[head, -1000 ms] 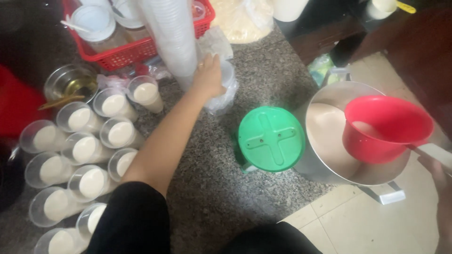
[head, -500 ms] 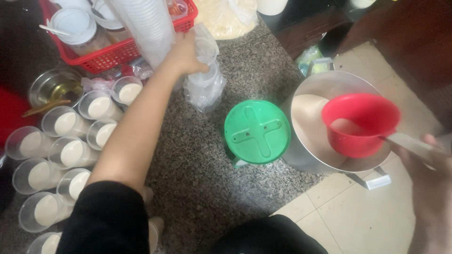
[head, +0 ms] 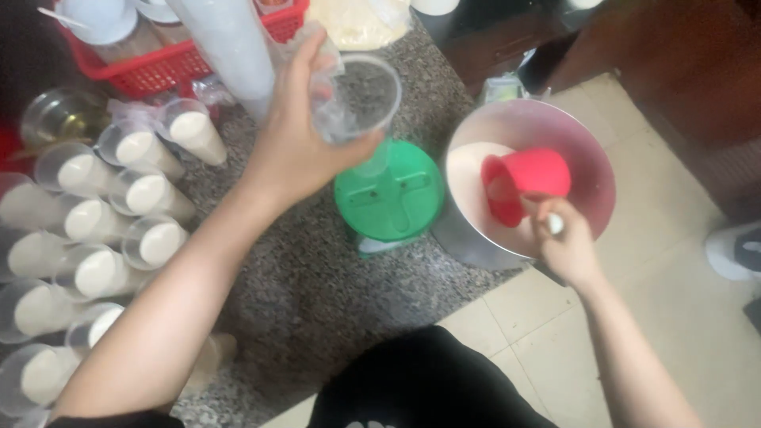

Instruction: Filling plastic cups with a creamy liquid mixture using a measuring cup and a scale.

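My left hand [head: 297, 139] holds an empty clear plastic cup [head: 361, 99] tilted above a round green lid [head: 388, 190]. My right hand [head: 563, 246] grips the handle of a red scoop [head: 523, 184], which dips into creamy white liquid inside a large metal pot [head: 587, 150]. The pot stands just right of the green lid. Several clear cups filled with the same white liquid [head: 143, 194] stand in rows at the left on the speckled stone surface [head: 317, 293].
A red plastic basket [head: 166, 67] with white lids and a tall stack of clear cups [head: 234, 43] sits at the back. A metal bowl [head: 59, 115] stands at the far left. Tiled floor [head: 690, 317] lies to the right, with someone's shoe [head: 733, 250] at its edge.
My left hand pulled a clear cup off the stack area and brought it toward the green lid. My right hand moved up the scoop handle and tipped the red scoop into the pot's liquid.
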